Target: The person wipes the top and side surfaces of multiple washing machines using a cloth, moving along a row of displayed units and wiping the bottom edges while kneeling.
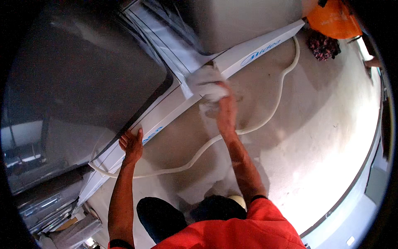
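My right hand is closed on a white cloth, both smeared by motion. The cloth lies against the white edging, at the corner where two large dark panels come close together. My left hand grips the same edging farther to the left, thumb on its face and fingers curled at the rim. A large dark glossy panel spreads over the upper left. Another greyish panel stands at the top, with white edging carrying blue lettering along its lower side.
A pale cable or hose snakes over the dusty floor between the edging and my knees. At the upper right are an orange bag and a dark patterned bundle. Plastic-wrapped rolls lie at the lower left.
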`<state>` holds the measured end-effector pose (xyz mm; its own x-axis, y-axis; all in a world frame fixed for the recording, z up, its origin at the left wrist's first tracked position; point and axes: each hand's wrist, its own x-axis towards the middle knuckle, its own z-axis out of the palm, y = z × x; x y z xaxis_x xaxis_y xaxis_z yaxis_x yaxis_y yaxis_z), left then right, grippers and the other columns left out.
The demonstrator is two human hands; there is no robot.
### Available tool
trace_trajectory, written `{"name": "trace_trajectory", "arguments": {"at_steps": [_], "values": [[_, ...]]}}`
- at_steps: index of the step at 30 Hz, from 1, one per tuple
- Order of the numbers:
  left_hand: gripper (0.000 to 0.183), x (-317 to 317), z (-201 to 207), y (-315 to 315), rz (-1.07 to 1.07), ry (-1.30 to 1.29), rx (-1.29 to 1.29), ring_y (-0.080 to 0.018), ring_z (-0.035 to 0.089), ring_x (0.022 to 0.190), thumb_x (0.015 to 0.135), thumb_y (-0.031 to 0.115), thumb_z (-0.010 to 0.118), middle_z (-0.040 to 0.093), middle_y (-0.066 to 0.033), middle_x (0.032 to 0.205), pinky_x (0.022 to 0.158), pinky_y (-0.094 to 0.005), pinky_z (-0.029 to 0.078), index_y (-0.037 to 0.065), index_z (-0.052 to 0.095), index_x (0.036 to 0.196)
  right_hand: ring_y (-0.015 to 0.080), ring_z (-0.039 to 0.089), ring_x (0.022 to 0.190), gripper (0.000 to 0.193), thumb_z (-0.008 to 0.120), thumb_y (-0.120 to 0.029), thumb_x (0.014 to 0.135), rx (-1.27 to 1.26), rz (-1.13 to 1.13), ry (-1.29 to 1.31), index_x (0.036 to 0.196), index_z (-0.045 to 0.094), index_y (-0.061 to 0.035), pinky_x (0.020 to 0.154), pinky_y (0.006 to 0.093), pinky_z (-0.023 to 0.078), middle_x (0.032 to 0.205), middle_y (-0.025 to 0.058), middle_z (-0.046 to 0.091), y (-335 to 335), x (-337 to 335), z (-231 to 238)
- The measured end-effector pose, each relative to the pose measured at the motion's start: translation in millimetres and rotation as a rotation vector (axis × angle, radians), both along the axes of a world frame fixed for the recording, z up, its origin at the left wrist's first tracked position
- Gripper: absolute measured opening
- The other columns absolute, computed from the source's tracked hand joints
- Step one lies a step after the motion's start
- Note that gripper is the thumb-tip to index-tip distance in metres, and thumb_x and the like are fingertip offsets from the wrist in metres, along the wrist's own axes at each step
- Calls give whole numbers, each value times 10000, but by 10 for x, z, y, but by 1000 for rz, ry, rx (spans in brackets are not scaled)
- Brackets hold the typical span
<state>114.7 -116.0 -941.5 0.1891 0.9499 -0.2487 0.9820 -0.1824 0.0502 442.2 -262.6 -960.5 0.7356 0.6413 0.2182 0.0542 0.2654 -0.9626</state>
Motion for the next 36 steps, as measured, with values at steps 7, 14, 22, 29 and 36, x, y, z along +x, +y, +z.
{"name": "trace_trajectory", "arguments": {"at_steps": [7, 14, 22, 29, 36], "values": [[873, 66, 96, -29, 2, 72, -30, -430, 151, 1359, 907, 707, 243, 180, -227, 1432, 1112, -555, 75, 34, 136, 1452, 315, 218, 1390, 646, 461, -402, 980, 180, -396, 544, 1448, 244, -14, 1144, 425, 145, 1485, 156, 281, 635, 476, -103], [871, 82, 157, -44, -42, 125, -77, -445, 188, 1338, 916, 690, 254, 190, -260, 1419, 1102, -557, 118, 2, 147, 1439, 440, 192, 1368, 758, 466, -330, 954, -316, -664, -443, 1442, 72, 97, 1141, 454, 121, 1498, 293, 126, 681, 1726, -179], [910, 64, 97, -59, -32, 79, -24, -454, 241, 1297, 908, 709, 223, 269, -269, 1356, 1099, -549, 129, -44, 196, 1418, 455, 257, 1321, 753, 551, -372, 904, 167, -613, -144, 1454, 203, 7, 1085, 524, 235, 1492, 298, 159, 731, 2285, -285], [914, 135, 164, -21, -13, 116, -72, -434, 169, 1364, 908, 707, 219, 187, -261, 1451, 1114, -537, 101, -20, 140, 1457, 302, 303, 1309, 599, 441, -143, 981, 132, -528, 62, 1511, 165, -189, 1091, 424, 295, 1534, 134, 124, 973, -28, -230], [958, 59, 112, 22, -6, 139, -98, -446, 134, 1386, 896, 723, 207, 79, -270, 1510, 1129, -523, 79, -20, 42, 1478, 343, 324, 1293, 572, 385, -132, 972, 127, -307, 167, 1499, 164, -102, 1074, 446, 284, 1476, 171, 255, 324, 168, -273]]}}
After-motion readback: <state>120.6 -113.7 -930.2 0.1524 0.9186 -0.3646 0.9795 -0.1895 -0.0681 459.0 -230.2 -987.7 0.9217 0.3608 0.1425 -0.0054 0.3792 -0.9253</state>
